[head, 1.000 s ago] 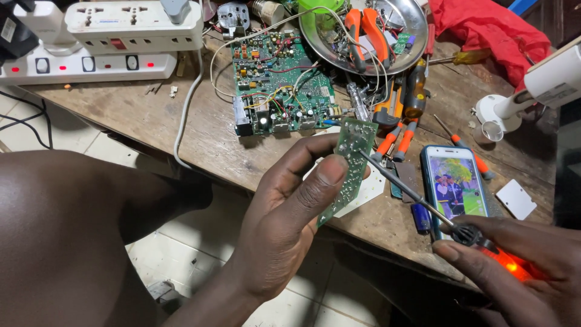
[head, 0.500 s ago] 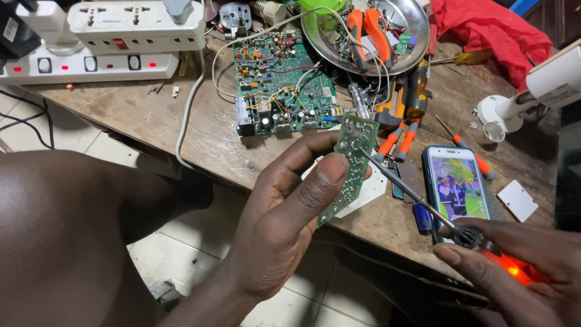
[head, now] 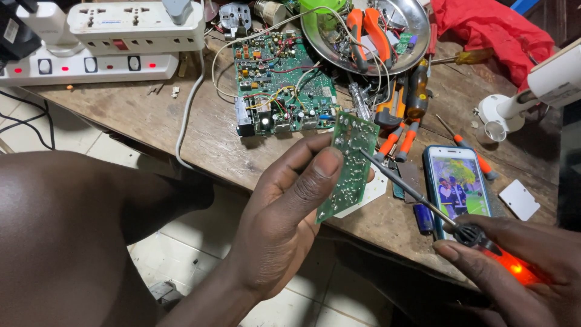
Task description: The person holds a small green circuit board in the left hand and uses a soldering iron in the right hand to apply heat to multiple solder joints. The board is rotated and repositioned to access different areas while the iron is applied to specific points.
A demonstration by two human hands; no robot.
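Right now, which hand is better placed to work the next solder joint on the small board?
The right hand: it grips the soldering iron, whose tip already meets the small green board. The left hand is taken up holding that board upright.

There are two hands: the left hand (head: 284, 224) holds one small green circuit board (head: 349, 163), and the right hand (head: 520, 272) holds one soldering iron (head: 423, 200). On the wooden worktop (head: 139, 115) I count one larger green circuit board (head: 281, 85), two white power strips (head: 136, 24), one round metal dish (head: 369, 27) and one phone (head: 458, 184) with a lit screen. There are also one red cloth (head: 484, 27), one small white card (head: 519, 199), and at least three screwdrivers (head: 417, 91) beside the dish.
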